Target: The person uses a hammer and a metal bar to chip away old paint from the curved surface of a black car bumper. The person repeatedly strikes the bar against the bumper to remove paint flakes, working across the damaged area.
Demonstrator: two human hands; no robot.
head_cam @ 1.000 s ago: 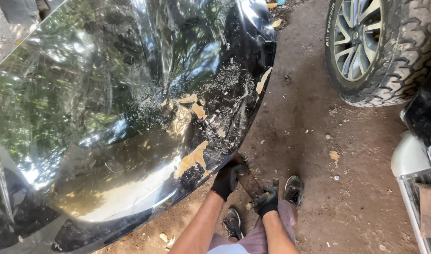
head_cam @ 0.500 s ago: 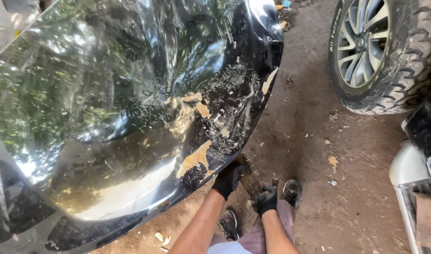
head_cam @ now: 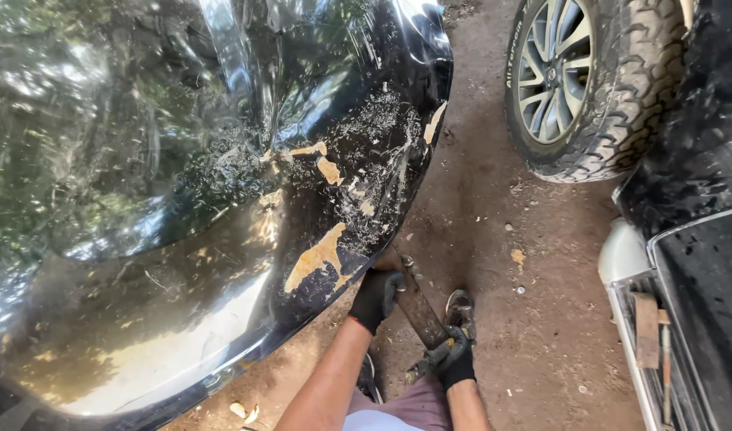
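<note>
Panel point(head_cam: 182, 199), black, dented, paint flaked | left hand point(head_cam: 375, 297) steadies its near edge | right hand point(head_cam: 455, 361) grips rusty bar point(head_cam: 420, 307) | we lever gently, keeping feet clear.

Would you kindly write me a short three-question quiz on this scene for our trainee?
1. True or false: both hands wear black gloves.
2. Which hand sits nearer the edge of the dented black panel? A) left hand B) right hand
3. Fill in: on the dirt ground at upper right stands a vehicle ____ with a silver rim.

Key:
1. True. The left hand and right hand are both gloved.
2. A. It grips the rusty bar close to the panel edge; the right hand holds the bar lower down.
3. Wheel.
</note>
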